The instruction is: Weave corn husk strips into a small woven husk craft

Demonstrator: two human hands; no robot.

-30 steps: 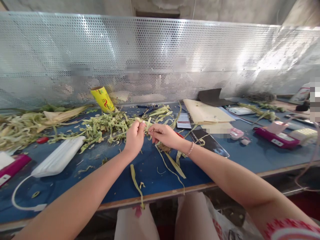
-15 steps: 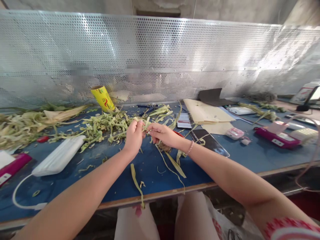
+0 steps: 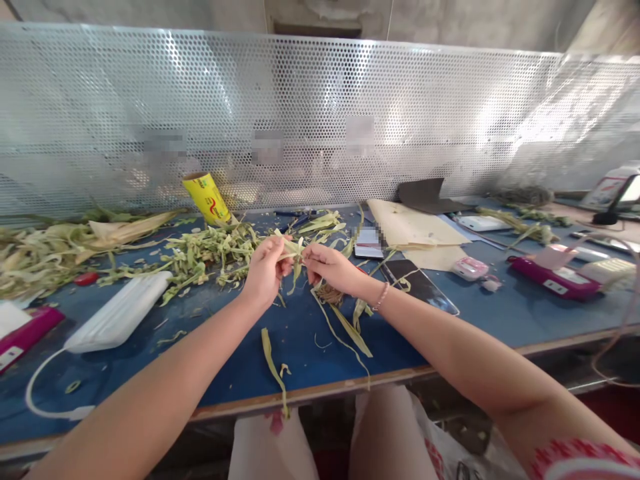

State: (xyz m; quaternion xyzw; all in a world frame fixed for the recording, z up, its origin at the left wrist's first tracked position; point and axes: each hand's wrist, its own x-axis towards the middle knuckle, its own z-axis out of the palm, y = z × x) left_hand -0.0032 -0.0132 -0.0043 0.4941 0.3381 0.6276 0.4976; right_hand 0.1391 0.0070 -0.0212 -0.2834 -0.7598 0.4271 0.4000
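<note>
My left hand [image 3: 264, 270] and my right hand [image 3: 331, 267] meet above the blue table [image 3: 310, 353], both pinching a small bundle of pale green leaf strips [image 3: 294, 252] between the fingertips. Loose ends of the strips hang down between the hands. Just behind lies a heap of knotted green strips [image 3: 210, 250]. Long loose strips [image 3: 345, 327] trail on the table under my right wrist, which wears a bead bracelet.
A big pile of husk leaves [image 3: 45, 250] lies far left. A yellow roll [image 3: 206, 198] leans on the perforated metal screen [image 3: 320, 113]. A white power bank [image 3: 117, 312] with cable, a phone [image 3: 423, 285], brown paper [image 3: 413, 228] and magenta devices [image 3: 553, 277] lie around.
My hands have drawn slightly apart and my left hand has turned, pulling the strip bundle taut between them. Nothing else on the table has moved.
</note>
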